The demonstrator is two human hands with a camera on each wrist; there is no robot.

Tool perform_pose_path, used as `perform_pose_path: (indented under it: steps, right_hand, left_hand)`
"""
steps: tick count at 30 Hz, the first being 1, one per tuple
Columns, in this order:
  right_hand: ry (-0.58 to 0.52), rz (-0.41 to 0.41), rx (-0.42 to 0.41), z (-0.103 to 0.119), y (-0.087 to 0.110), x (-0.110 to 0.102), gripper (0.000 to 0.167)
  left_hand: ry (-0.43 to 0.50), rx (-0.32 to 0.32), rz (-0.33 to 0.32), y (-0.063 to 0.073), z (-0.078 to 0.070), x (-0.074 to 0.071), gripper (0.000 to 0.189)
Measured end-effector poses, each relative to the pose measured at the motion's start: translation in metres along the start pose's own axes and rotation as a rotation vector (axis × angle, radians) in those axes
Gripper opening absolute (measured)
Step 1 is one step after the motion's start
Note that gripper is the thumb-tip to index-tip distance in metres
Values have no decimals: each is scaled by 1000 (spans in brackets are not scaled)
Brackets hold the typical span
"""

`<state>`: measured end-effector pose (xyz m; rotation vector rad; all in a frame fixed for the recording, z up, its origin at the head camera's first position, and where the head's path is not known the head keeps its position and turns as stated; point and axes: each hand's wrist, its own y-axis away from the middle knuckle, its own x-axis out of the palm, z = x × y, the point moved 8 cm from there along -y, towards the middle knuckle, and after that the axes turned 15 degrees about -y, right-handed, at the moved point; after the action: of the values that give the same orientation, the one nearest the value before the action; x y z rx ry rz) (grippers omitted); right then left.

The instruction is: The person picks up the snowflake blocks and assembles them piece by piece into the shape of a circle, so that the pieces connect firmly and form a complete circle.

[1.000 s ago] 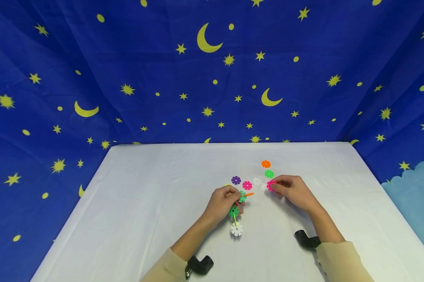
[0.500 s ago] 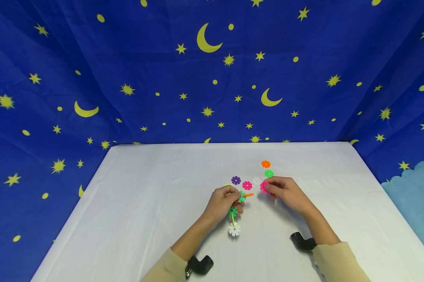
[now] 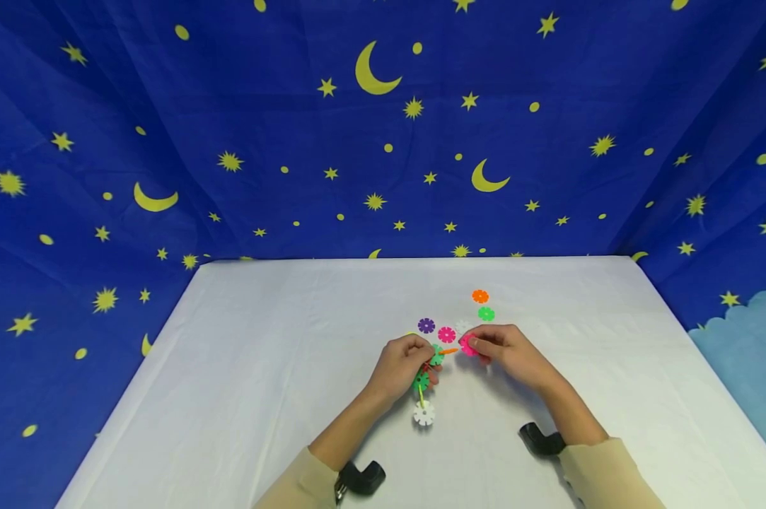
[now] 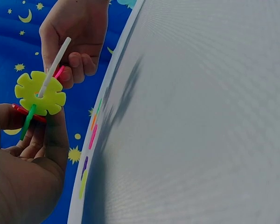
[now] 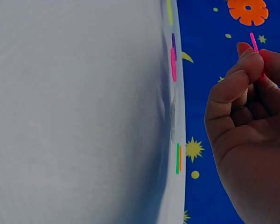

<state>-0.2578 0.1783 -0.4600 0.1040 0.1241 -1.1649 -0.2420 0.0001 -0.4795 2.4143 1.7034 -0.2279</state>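
Note:
In the head view my left hand grips a linked chain of notched plastic snowflake discs. The chain has a green disc, an edge-on orange disc at its right end, and a white disc at its lower end. A yellow disc and a red disc of it show in the left wrist view. My right hand pinches a pink snowflake disc between thumb and fingers. That pink disc stands just right of the orange one, with a small gap between them.
On the white-covered table lie loose discs: purple, pink, green and orange. A loose white disc is partly hidden behind my right hand. A blue star-patterned cloth hangs behind.
My right hand has carried the pink disc left and slightly nearer to me, closer to the chain. The left hand has stayed almost still; the chain's white end has shifted a little left.

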Motion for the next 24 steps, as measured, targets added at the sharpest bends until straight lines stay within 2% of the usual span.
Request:
perform_pose_path:
  steps: [10,18,24]
  right_hand:
    - [0,9,12,-1,-1,6,23]
    - [-45,21,31,0,-1,8,22]
    - [-19,31,16,-1,-2,9,22]
  left_hand:
    - [2,3,2,1,-2,0,19]
    - [-8,5,-1,1,-3,0,19]
    - [-20,10,-5,1,-3,0,20]
